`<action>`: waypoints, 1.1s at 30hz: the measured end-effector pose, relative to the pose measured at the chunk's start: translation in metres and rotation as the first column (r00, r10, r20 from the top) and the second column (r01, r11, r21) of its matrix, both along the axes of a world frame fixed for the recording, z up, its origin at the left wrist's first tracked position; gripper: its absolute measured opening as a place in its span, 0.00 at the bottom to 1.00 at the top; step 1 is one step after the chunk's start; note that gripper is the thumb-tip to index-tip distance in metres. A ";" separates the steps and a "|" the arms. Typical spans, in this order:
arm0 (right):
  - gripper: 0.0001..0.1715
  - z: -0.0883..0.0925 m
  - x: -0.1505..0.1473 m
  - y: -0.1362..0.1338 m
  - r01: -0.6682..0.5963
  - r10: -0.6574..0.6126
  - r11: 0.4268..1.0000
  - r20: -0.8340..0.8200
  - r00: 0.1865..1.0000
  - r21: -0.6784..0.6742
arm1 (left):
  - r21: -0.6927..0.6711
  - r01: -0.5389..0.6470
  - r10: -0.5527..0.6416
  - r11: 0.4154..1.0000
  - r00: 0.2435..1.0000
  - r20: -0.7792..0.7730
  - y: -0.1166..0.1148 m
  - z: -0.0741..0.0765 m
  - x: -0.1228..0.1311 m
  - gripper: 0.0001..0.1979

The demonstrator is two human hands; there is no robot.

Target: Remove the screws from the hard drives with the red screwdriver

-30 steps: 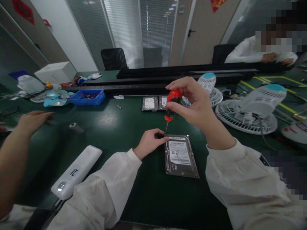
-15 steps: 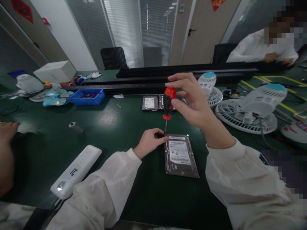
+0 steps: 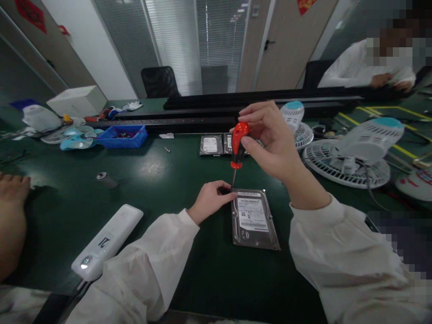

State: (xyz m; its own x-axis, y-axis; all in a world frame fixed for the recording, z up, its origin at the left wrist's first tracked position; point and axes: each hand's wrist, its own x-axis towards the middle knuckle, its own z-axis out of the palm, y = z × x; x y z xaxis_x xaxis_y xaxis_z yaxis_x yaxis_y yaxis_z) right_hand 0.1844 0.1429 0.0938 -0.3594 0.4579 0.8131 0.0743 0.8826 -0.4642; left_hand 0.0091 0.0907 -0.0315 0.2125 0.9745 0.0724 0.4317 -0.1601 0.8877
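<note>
A silver hard drive (image 3: 252,220) lies label up on the green table in front of me. My left hand (image 3: 212,200) grips its far left corner, thumb on top and fingers at the far edge. My right hand (image 3: 272,139) holds a red and black screwdriver (image 3: 239,145) by its handle, with fingertips around the upper end. The screwdriver stands nearly upright, its shaft pointing down to that same corner beside my left fingertips. Whether the tip sits in a screw is too small to tell.
Two more hard drives (image 3: 211,145) lie farther back. A blue bin (image 3: 123,136) and white fan parts (image 3: 347,162) stand left and right. A white power bank (image 3: 107,243) lies by my left sleeve. Another person's hand (image 3: 13,189) rests at the left edge; a co-worker (image 3: 357,67) sits across.
The screwdriver handle has turned in my right fingers, showing more red, and leans slightly right. My left hand and the hard drive stay put. The other person's hand at left shifted slightly.
</note>
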 end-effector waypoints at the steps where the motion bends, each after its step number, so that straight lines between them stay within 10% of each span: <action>1: 0.14 0.000 -0.001 0.001 0.006 -0.005 1.000 -0.018 1.000 0.006 | -0.002 -0.001 0.001 1.000 1.000 0.003 0.000 0.000 0.000 0.15; 13: 0.18 0.004 -0.001 0.001 0.164 -0.170 0.975 0.031 0.985 0.149 | 0.013 0.004 -0.004 1.000 1.000 -0.024 0.000 0.000 -0.001 0.14; 33: 0.12 0.005 0.001 -0.006 -0.008 0.008 1.000 0.026 1.000 -0.019 | 0.011 -0.002 0.002 1.000 1.000 -0.019 0.000 0.000 0.000 0.14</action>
State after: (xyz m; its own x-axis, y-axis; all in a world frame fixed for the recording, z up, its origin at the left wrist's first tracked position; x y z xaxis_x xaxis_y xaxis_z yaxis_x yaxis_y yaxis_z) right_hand 0.1856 0.1373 0.0988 -0.3841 0.4701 0.7947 0.0797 0.8744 -0.4787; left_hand 0.0090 0.0907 -0.0319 0.2121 0.9741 0.0790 0.4485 -0.1688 0.8777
